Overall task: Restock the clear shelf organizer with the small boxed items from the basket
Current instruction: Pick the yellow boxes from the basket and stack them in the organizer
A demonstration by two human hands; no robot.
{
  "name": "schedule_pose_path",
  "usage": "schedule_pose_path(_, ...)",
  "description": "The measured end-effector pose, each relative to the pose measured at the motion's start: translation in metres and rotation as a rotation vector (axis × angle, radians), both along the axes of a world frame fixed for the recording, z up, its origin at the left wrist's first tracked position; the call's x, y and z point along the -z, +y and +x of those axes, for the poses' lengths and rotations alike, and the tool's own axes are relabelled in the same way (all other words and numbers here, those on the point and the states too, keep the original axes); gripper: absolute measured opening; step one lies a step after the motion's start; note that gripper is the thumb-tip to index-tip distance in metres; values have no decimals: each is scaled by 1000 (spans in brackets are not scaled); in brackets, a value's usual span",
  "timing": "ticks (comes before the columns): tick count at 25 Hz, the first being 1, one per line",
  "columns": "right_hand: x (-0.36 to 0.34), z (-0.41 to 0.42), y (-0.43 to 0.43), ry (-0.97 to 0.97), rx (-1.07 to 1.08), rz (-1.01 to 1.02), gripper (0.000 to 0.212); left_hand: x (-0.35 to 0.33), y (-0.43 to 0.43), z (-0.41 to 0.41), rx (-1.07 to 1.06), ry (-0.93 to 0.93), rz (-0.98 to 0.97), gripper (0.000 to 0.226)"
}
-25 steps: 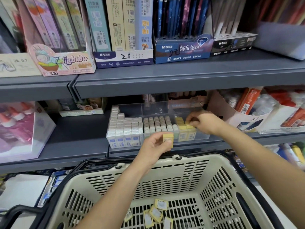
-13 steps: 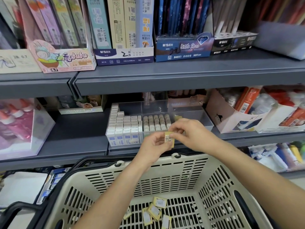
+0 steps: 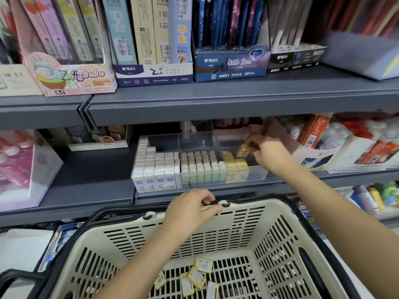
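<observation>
Clear plastic shelf organizer (image 3: pixel 194 138) sits on the grey metal shelf (image 3: pixel 97 169) straight ahead of you, so let's read it from the left. The first compartment is packed tight with small white boxes (image 3: pixel 155 167). The middle one is filled with pale round-topped items (image 3: pixel 200 164).

Just below that, your left hand (image 3: pixel 190 210) is on the far rim of the beige slotted plastic basket (image 3: pixel 269 234), fingers curled over the edge beside the black handle. It looks like it's steadying the basket. Down on the basket floor, a handful of loose flat yellow boxes (image 3: pixel 197 277) wait their turn.

Now to the right compartment. A short block of stocked yellow boxes (image 3: pixel 234 164) stands at its front left, with bare space behind and beside it. And here's the action: your right hand (image 3: pixel 267 154) pinches one small yellow box (image 3: pixel 243 150), tilted, just above that block and not yet set down.

So I'd call this the placing step, with several boxes left to go. Next, you'd want to square the box upright, lower it snug against the stocked ones, let go, then reach back into the basket.
</observation>
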State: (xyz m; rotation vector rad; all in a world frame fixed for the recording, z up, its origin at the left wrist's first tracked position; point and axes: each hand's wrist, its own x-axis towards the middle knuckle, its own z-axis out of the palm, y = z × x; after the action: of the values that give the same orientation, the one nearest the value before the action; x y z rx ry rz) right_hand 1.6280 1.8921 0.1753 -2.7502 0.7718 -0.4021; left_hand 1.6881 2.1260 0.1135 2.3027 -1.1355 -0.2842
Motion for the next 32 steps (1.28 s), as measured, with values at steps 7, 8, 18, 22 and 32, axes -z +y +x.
schedule_pose_path(7, 14, 23, 0, 312, -60, 32, 29, 8, 2, 0, -2, -3, -66, 24)
schedule_pose_path(8, 12, 22, 0, 320, -61, 38, 30, 6, 2, -1, -13, 20, -100, 21)
schedule_pose_path(18, 22, -57, 98, -282, -193, -16, 12, 30, 94, -26, -71, 322, -393, 13)
schedule_pose_path(22, 82, -71, 161, 168, -467, -54, 22, 84, 116, -15, -336, 428, -281, 11)
schedule_pose_path(32, 203, -64, 191, 707, -300, 173, 49, 159, 140, -25, -40, 98, 499, 67)
